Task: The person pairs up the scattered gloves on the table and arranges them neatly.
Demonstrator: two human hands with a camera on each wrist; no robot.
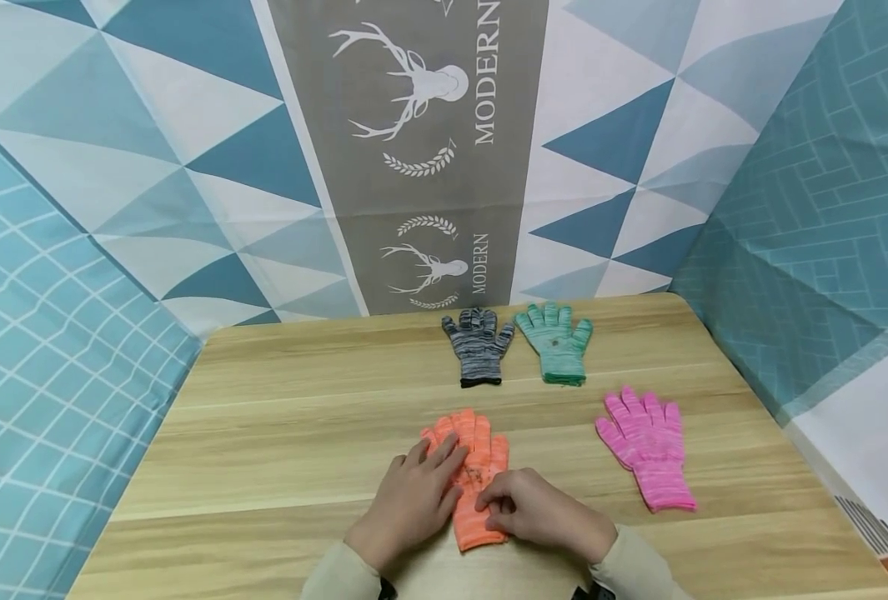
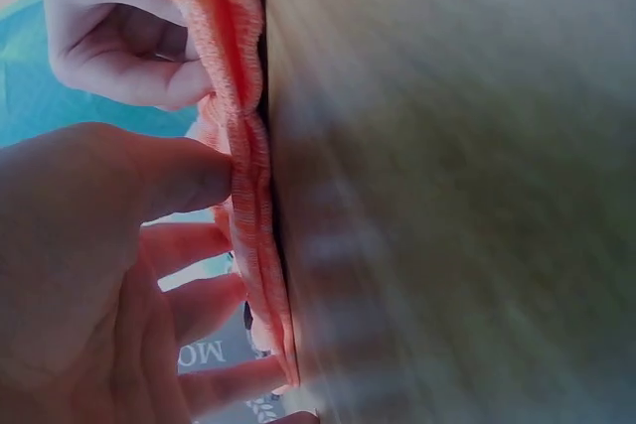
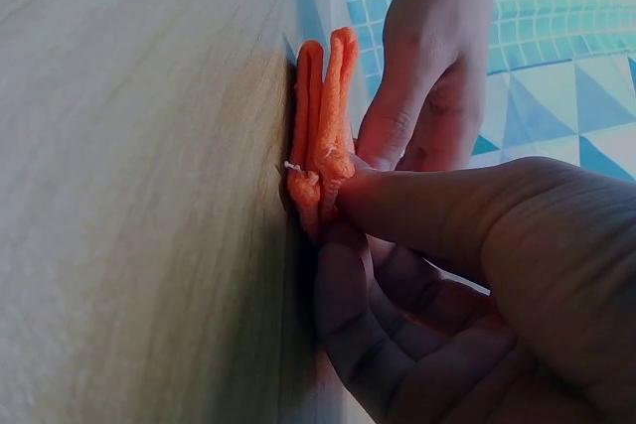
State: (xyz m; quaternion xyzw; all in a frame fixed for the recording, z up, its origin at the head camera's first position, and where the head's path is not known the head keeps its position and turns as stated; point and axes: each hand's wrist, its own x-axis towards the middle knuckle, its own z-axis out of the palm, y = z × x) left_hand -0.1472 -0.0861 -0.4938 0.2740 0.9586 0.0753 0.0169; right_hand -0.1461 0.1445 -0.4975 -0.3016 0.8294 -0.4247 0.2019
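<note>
An orange knit glove (image 1: 479,531) lies on the table in front of me, fingers pointing away and cuff nearest. Dark specks mark its palm. My left hand (image 1: 415,498) rests on its left side with extended fingers; the left wrist view shows the thumb and fingertips touching the orange fabric (image 2: 253,211). At the right edge, my right hand (image 1: 535,510) has curled fingers. In the right wrist view, its thumb and forefinger pinch the edge of the orange glove (image 3: 338,96), where stacked layers show. Both hands hide parts of the glove.
Toward the back of the wooden table (image 1: 263,433) lie a grey-black glove (image 1: 479,346) and a green glove (image 1: 556,342), side by side. A pink glove (image 1: 649,450) is at the right. Patterned cloth (image 1: 436,183) stands behind the table's far edge.
</note>
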